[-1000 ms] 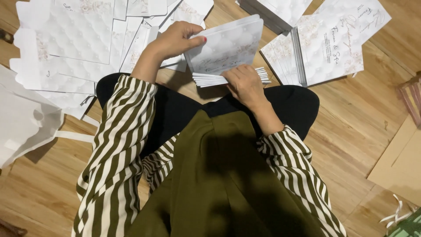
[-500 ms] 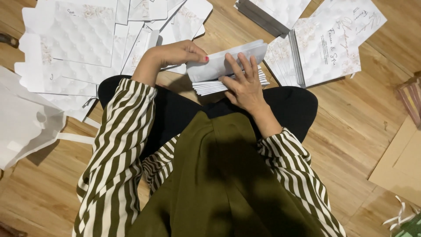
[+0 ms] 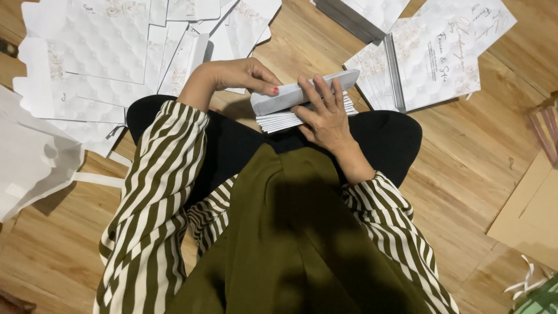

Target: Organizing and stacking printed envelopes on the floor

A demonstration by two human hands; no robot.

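While the folded white card (image 3: 302, 93) lies across the lap on a small stack of cards (image 3: 279, 120), its near end is pinched in the grip of the left hand (image 3: 238, 75), and it is pressed flat by the spread fingers of the right hand (image 3: 325, 113). More white cards (image 3: 93, 52) are spread on the wooden floor (image 3: 476, 157).

White printed card stacks (image 3: 433, 58) right of folded white card (image 3: 302, 93); flat white quilted-pattern sheets (image 3: 99, 52) left of it.
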